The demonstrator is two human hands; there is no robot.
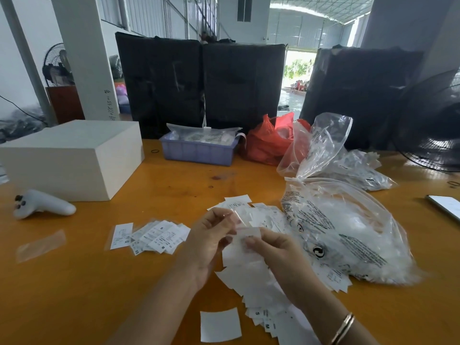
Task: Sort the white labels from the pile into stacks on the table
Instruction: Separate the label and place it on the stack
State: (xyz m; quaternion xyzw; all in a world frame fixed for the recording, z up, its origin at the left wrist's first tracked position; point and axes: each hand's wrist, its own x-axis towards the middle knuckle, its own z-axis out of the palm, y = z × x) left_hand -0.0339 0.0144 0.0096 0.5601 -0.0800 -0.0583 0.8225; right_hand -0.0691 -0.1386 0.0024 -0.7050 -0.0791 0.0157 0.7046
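Observation:
A loose pile of white labels [251, 275] lies on the orange table [99, 295] under and around both hands. My left hand [211, 235] and my right hand [271, 247] meet above it, and together they pinch one white label [249, 232] by its edges. To the left sits a fanned stack of sorted labels [159, 236] with S, M and XS marks, and a single label [121, 235] lies beside it. One blank white label [220, 324] lies alone at the near edge. More printed labels [263, 317] trail toward me.
A large clear plastic bag [348, 232] full of labels lies on the right. Behind stand a white box [72, 158], a blue tray [199, 150], a red bag [268, 140] and a fan [435, 130]. A white controller [42, 204] lies at left, a phone [445, 205] at right.

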